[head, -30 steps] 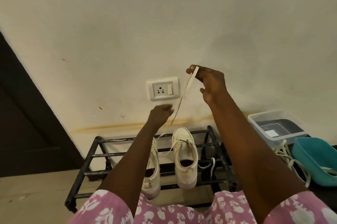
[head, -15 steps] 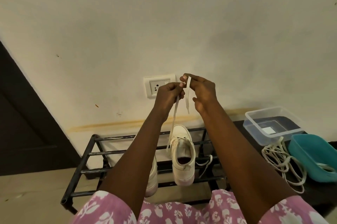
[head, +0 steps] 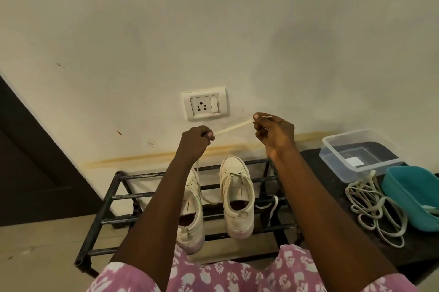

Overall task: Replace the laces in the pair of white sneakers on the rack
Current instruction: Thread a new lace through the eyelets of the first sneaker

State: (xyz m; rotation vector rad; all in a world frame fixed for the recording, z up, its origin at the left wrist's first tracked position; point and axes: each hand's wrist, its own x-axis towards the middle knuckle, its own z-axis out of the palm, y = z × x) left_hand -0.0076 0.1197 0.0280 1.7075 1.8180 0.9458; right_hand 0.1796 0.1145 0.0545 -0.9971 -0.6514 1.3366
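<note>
- Left hand (head: 196, 140) raised in front of the wall, fingers curled into a loose fist and pinching a flat white lace (head: 234, 126) at the thumb
- Right hand (head: 273, 132) a little higher and to the right, just below the wall socket (head: 205, 106); thumb and forefinger pinching the same lace near its end, other fingers curled in; short tip sticking out past the pinch
- Lace stretched in a straight slanted line between the two hands; below the left hand, hanging down to the left sneaker (head: 193, 211), then looping low across the gap between the two shoes
- Both white sneakers side by side on the top bars of the black metal rack (head: 118, 196), toes to the wall, heels towards the person; left sneaker partly hidden behind the left forearm; right sneaker (head: 237, 196) with lacing across its front
- Loose lace (head: 270, 206) draped over the rack bars just beside the right sneaker
- Right of the rack, a dark tabletop (head: 418, 253); on it a clear plastic box (head: 356, 156) at the back, a teal tub (head: 413, 196) nearer, and a pile of laces (head: 373, 208) tangled between them and the forearm
- Pink floral cloth (head: 225, 275) along the bottom edge; dark door (head: 23, 161) at far left
</note>
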